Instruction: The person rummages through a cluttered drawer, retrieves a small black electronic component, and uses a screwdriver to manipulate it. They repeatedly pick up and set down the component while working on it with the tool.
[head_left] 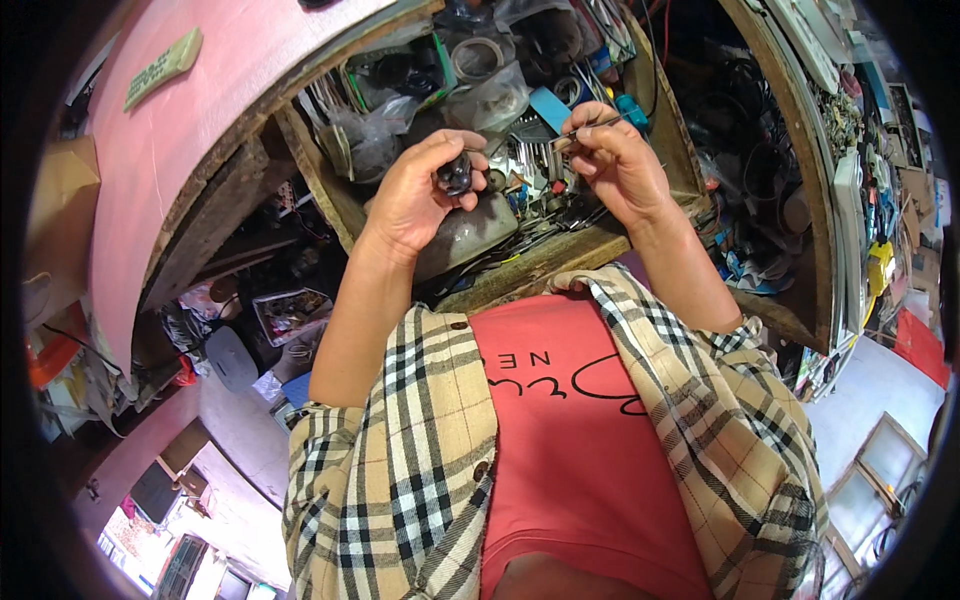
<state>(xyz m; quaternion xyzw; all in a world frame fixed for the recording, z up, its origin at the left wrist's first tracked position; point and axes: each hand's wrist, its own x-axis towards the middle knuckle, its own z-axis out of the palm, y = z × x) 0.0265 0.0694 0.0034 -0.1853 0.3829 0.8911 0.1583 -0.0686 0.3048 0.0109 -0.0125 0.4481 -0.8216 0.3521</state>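
My left hand [420,190] is closed around a small dark, glossy object [454,176] at the left of an open wooden drawer [535,268]. Just right of it, my right hand [620,170] pinches a thin dark rod [602,127]; whether it is a tool or a wire I cannot tell. Both hands are above the drawer's jumbled contents: plastic bags [478,106], a light blue flat piece [550,109], metal tools [537,165] and a teal object [632,114]. Under my left hand lies a grey, rounded object [472,232], partly hidden.
A pink worktop [150,110] with a beige remote-like device [160,70] curves along the left, and a cardboard box [62,215] sits at the far left. Cluttered shelves [880,200] fill the right, with a red sheet [920,345] below. A bin of small items [290,315] is beneath the worktop.
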